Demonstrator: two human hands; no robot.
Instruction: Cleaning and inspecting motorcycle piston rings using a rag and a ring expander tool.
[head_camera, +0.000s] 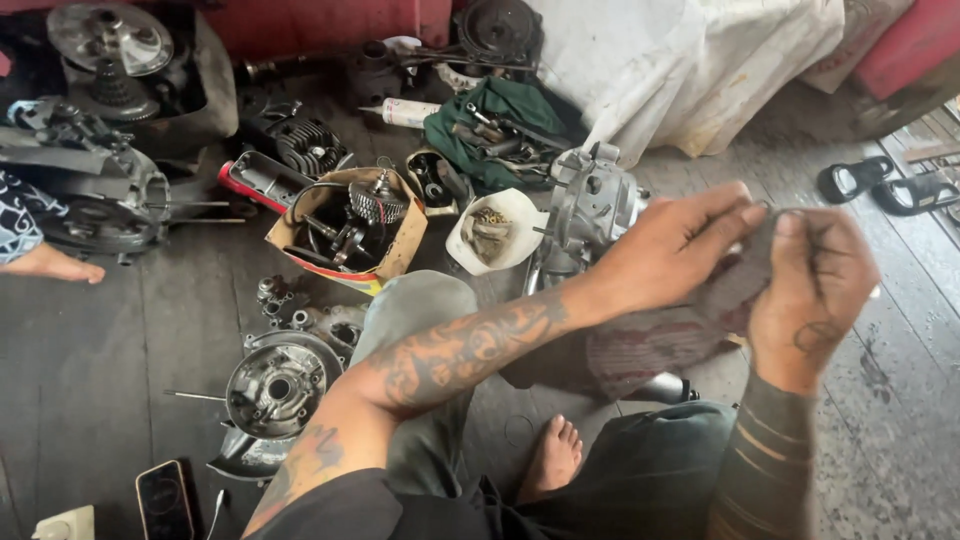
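Head view: my left hand (680, 245) and right hand (815, 290) were raised together over my lap, both pinched shut on dark rag (660, 335), fingers bunching its top edge, rest hanging down toward my knee. Grey engine casing (590, 205) stood on wooden floor (120, 360) just behind left hand. Cardboard box (345, 230) with gears sat further left; round crankcase cover (278, 385) lay beside my left forearm. Phone (165, 500) lay near bottom edge.
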